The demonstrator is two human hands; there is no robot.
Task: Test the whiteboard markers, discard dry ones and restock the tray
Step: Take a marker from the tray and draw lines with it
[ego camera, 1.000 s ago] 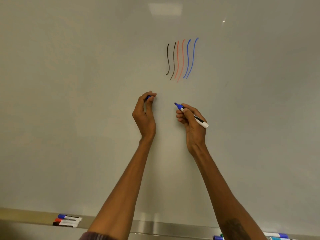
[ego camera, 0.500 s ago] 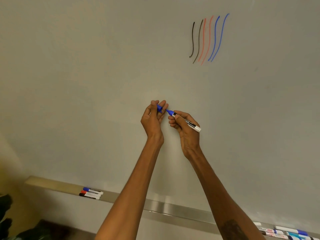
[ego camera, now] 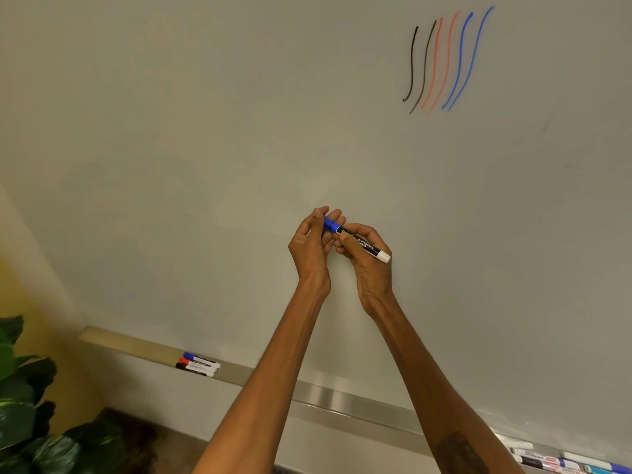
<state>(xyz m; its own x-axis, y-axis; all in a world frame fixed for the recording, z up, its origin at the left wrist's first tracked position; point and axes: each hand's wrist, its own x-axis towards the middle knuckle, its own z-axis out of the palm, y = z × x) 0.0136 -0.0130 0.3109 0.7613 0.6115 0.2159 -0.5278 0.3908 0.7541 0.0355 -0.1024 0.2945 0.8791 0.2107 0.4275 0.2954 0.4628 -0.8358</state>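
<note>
Head: left hand pinches blue cap; right hand grips marker.

The light here is dim and warm, so the whiteboard looks greyish-tan rather than white, darker toward its left edge. A soft gleam sits on the metal tray below it. The wide lens tilts and bends the tray, the markers at its right end are smeared, and the plant sinks into shadow.
</note>
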